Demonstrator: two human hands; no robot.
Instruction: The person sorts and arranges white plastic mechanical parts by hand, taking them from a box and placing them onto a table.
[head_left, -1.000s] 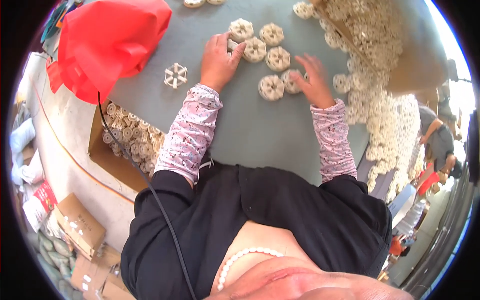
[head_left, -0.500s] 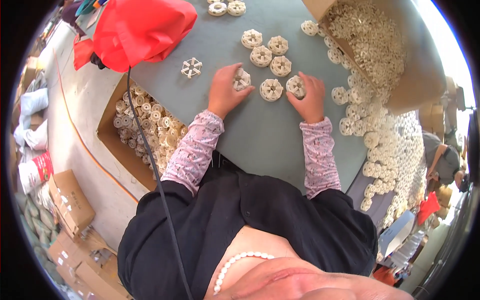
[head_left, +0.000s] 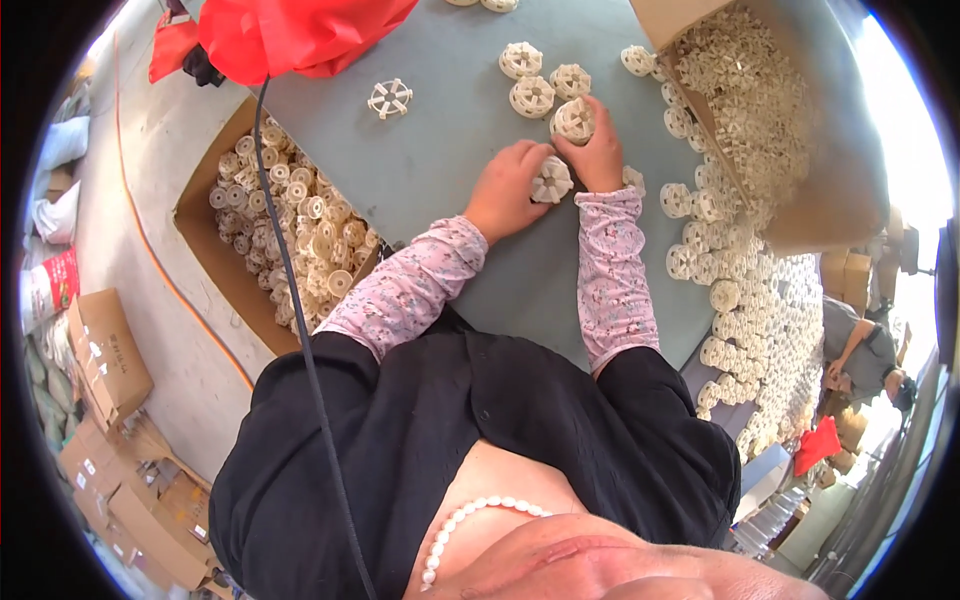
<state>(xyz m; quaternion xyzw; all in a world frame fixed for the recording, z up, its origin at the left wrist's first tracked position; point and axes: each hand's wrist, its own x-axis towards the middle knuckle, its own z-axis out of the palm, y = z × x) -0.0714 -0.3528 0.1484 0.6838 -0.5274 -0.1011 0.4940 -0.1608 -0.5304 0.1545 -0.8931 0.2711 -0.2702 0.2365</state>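
Note:
My left hand (head_left: 508, 192) is closed round the side of a cream plastic spoked wheel (head_left: 552, 181), low over the grey table (head_left: 450, 150). Just beyond it, my right hand (head_left: 597, 150) grips another spoked wheel (head_left: 573, 121) with thumb and fingers at its rim. Three similar wheels, among them a nearer one (head_left: 532, 97), lie grouped past my right hand. One more wheel (head_left: 633, 180) shows partly beside my right wrist. A flat white six-armed piece (head_left: 390, 98) lies apart on the left.
On the left, a cardboard box (head_left: 215, 190) holds many round cream parts. A tilted carton (head_left: 840, 150) of small pieces stands at the right, beside a mass of wheels (head_left: 770, 330). A red bag (head_left: 300, 35) and a black cable (head_left: 275, 220) are at the left.
My hands have come closer together. The right hand has moved onto a wheel of the far group; the left has shifted right. A wheel now lies by my right wrist. The whole view has shifted slightly.

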